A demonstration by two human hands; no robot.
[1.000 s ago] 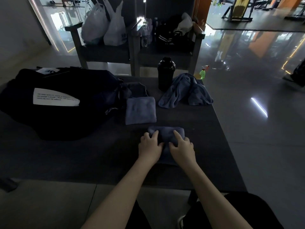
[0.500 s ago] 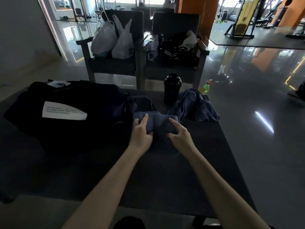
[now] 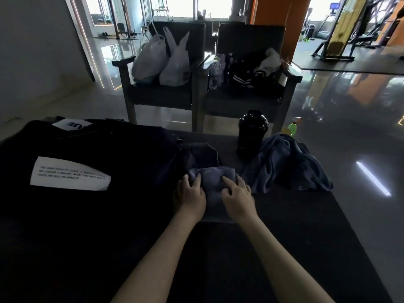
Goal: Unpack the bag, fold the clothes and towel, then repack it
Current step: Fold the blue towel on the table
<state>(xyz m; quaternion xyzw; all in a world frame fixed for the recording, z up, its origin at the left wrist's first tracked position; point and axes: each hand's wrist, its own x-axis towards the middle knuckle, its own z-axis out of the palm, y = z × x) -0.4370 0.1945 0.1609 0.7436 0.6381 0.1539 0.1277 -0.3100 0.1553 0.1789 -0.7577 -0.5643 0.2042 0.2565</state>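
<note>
A folded blue-grey cloth (image 3: 215,182) lies on the dark table (image 3: 295,237), on top of another folded piece near the bag. My left hand (image 3: 191,193) rests on its left edge with the fingers lying over the fabric. My right hand (image 3: 238,193) presses on its right half with spread fingers. The big black bag (image 3: 87,149), with a white printed label, fills the left of the table. A crumpled blue towel (image 3: 288,167) lies to the right. A dark garment (image 3: 203,152) sits just behind the folded cloth.
A black shaker bottle (image 3: 252,132) stands behind the cloths, and a green spray bottle (image 3: 291,127) sits on the floor beyond the table. Two dark chairs (image 3: 161,97) behind hold white plastic bags (image 3: 161,62) and dark clothes (image 3: 253,77). Glossy floor lies to the right.
Both hands carried the folded cloth from the table's near middle forward and set it on the other folded piece beside the bag. The view tilted up.
</note>
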